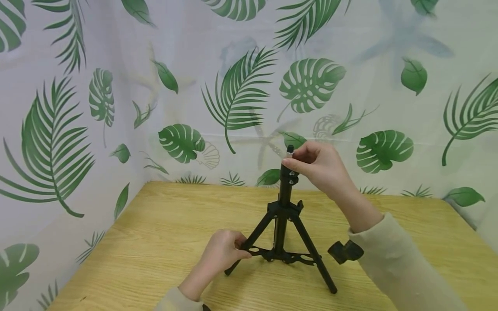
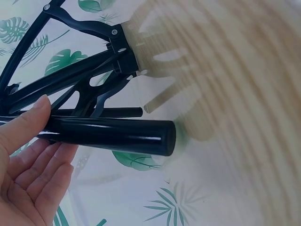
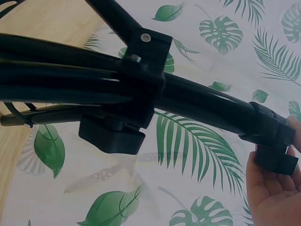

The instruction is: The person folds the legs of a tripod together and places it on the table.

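A black tripod stand (image 1: 285, 190) is upright at the middle of the wooden table, its legs spread. My left hand (image 1: 222, 252) pinches one leg (image 2: 113, 134) low down, thumb on one side and fingers on the other. Up at the top of the column, my right hand (image 1: 320, 166) grips around the upper collar (image 3: 268, 125), just below the dark-tipped metal stud (image 1: 290, 151). A black knob (image 3: 112, 134) sticks out from the central hub, where the legs join. Flat braces (image 1: 299, 258) link the legs to the lower end of the column.
The yellow wood-grain table (image 1: 155, 242) lies under the stand. Behind it and at the left hangs a pale curtain (image 1: 249, 34) printed with green leaves. A black fitting (image 1: 345, 252) sits beside the right sleeve cuff.
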A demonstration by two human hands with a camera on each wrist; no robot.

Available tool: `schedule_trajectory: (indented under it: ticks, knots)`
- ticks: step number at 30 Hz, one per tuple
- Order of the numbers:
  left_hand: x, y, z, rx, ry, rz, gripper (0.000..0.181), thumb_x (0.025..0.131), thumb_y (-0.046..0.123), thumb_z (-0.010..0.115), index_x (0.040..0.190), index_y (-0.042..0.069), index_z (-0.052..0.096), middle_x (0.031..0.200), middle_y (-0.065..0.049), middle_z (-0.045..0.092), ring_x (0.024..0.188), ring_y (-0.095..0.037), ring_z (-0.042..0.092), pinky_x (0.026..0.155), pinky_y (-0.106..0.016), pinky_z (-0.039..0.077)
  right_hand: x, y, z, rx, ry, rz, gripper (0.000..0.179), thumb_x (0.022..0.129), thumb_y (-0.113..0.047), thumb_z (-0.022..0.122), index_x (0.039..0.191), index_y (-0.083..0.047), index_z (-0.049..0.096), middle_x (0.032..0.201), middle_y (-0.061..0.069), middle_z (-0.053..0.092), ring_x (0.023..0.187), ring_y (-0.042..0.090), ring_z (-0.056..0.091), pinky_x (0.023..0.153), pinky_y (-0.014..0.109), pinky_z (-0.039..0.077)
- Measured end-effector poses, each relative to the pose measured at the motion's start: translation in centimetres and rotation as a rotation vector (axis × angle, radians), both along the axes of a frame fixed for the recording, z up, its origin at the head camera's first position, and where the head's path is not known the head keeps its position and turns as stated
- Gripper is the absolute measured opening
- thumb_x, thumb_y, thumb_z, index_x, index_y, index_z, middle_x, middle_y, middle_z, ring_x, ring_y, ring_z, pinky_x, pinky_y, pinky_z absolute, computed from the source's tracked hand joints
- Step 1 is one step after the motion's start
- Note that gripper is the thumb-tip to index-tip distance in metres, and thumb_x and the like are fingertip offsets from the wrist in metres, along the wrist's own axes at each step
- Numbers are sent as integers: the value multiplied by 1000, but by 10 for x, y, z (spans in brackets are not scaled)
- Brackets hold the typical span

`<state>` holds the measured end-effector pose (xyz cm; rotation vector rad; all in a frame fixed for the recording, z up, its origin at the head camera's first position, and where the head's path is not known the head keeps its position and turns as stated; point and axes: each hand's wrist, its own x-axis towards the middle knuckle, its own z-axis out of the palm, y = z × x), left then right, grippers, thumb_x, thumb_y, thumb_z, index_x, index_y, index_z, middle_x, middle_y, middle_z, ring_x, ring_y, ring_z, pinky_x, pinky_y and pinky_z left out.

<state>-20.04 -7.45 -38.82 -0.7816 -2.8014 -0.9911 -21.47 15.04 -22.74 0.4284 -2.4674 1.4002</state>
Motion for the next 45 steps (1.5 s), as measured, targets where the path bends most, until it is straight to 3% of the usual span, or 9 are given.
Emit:
schedule_trajectory:
  ticks: [10, 20, 45]
  knots:
    - [-1, 7, 1, 82, 9, 12, 21, 67, 16, 77, 82, 3, 68, 70, 0, 64, 62, -6, 57, 54, -19, 45, 1, 0, -1, -1, 10, -11, 26, 80, -27, 67, 87, -3, 61, 88, 8, 62, 75, 17, 57, 68, 32, 45]
    - [-4, 16, -2, 181, 69, 21, 17, 66, 12, 78, 78, 5, 68, 70, 0, 65, 62, -6, 60, 54, -17, 45, 1, -2, -1, 2, 18, -21, 27, 80, -29, 66, 87, -3, 61, 88, 8, 62, 75, 17, 57, 68, 32, 44]
    - [-9, 34, 2, 208, 69, 42, 16, 66, 11, 77, 76, 5, 67, 71, -2, 65, 62, -9, 60, 55, -17, 46, 1, -3, -2, 7, 42, -30, 25, 81, -27, 66, 87, -3, 61, 87, 7, 61, 73, 16, 56, 64, 29, 44]
